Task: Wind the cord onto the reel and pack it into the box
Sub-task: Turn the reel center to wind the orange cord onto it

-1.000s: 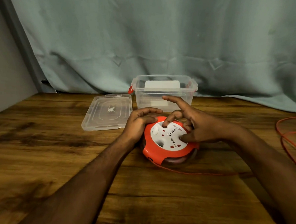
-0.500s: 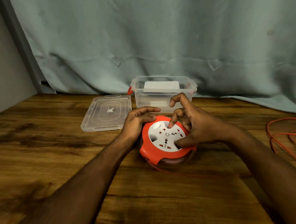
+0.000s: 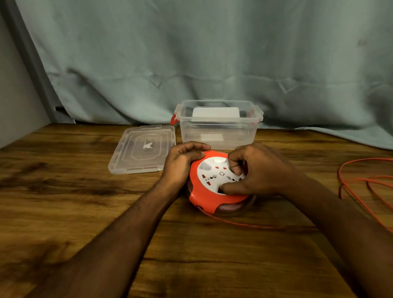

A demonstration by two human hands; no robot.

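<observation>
Reel: the orange reel [image 3: 207, 197] with a white socket face is lying flat on the wooden bench [image 3: 80, 200], just in front of the box, between both hands.
Left hand: the left hand [image 3: 180, 163] is gripping the reel's left rim, fingers curling over the far edge and pressing on the orange casing.
Right hand: the right hand [image 3: 255, 168] is resting on the white face, thumb lying along the near edge and curled fingers pressing into the face; it seems to be pinching something on the face, though the fingers are hiding it.
Cord: the orange cord [image 3: 240, 224] is running out from under the reel's near side, going rightward across the bench and lying in loose loops at the right edge, well apart from the reel.
Box: the clear plastic box [image 3: 219, 127] is standing open behind the reel, close to the curtain, with a white item showing inside and a red latch on its left end.
Lid: the clear lid [image 3: 143, 149] is lying flat on the bench just left of the box, apart from the left hand.
Backdrop: a pale green curtain [image 3: 209, 57] is hanging behind the bench.
</observation>
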